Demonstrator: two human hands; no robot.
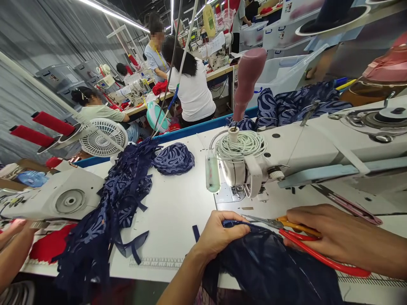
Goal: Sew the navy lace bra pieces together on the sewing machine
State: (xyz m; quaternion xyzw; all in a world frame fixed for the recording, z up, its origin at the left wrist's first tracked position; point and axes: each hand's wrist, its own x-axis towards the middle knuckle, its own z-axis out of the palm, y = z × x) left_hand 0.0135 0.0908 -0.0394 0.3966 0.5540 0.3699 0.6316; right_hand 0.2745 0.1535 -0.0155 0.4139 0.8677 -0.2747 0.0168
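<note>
My left hand (219, 235) pinches the upper edge of a dark navy sheer fabric piece (270, 267) between thumb and fingers. The cloth hangs down over the front of the table. In my right hand (327, 237) is a pair of scissors (302, 235) with one orange and one red handle. Their blades point left and lie along the fabric's top edge, close to my left thumb. How far apart the blades are is hard to make out. Just beyond both hands stands a white sewing machine (305, 144), its needle area above the table.
Patterned navy pieces lie in a long heap (124, 195) at left, beside a small stack (174, 159). Pink-handled snips (349, 203) rest under the machine arm. A co-worker's arm (15, 250) reaches in beside a second machine (63, 190). A ruler strip (155, 263) runs along the front edge.
</note>
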